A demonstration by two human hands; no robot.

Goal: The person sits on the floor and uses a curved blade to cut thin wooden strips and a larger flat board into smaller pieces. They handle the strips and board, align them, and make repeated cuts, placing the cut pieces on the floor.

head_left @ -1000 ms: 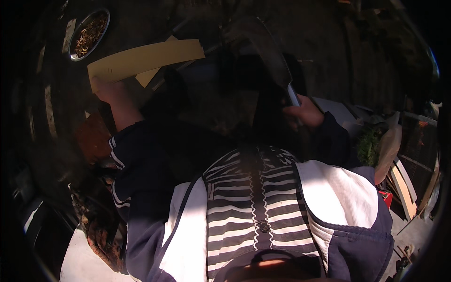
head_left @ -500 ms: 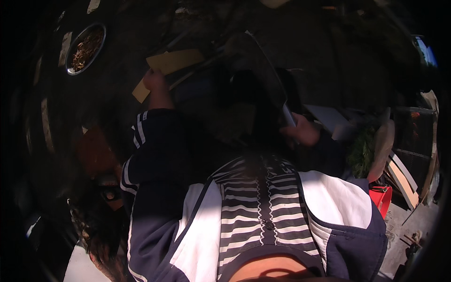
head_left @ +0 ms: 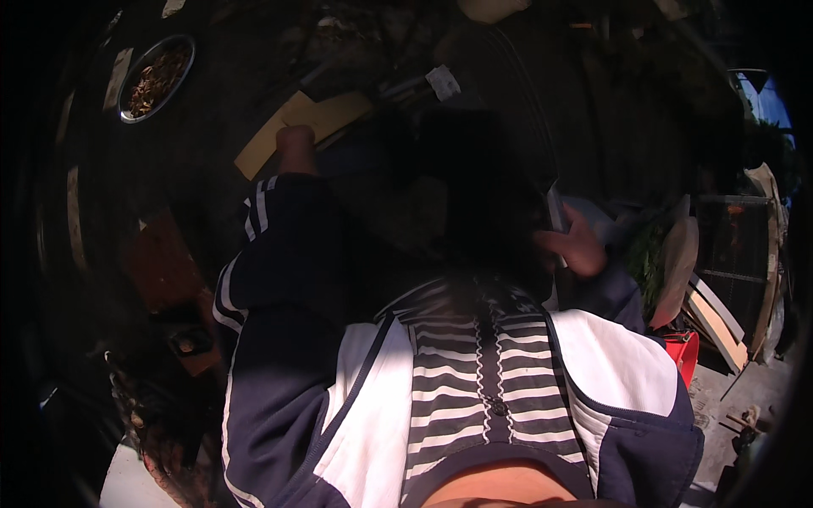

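My left hand [head_left: 296, 146] is closed at the near side of a flat yellow board [head_left: 262, 144]. A second flat yellow piece [head_left: 343, 107] meets it at an angle, pointing away to the right. My left fingertips are hidden by the hand itself. Well to the right, my right hand [head_left: 583, 247] is wrapped round the light grey handle of a long-bladed tool [head_left: 555, 210]. Its dim, narrow blade runs away from me and fades into the dark, so I cannot tell whether it is a saw or a knife. Deep shadow covers the ground between my hands.
A metal-rimmed bowl [head_left: 188, 52] of brown scraps lies far left. A crumpled pale piece [head_left: 442, 83] is ahead. At right are green foliage [head_left: 650, 262], leaning boards [head_left: 718, 322], a dark mesh-like panel [head_left: 737, 241] and a red item [head_left: 688, 356]. A reddish-brown object [head_left: 161, 262] sits at left.
My right hand has moved right and slightly nearer with the long-bladed tool, uncovering the crumpled pale piece. My left hand has shifted a little right along the yellow board.
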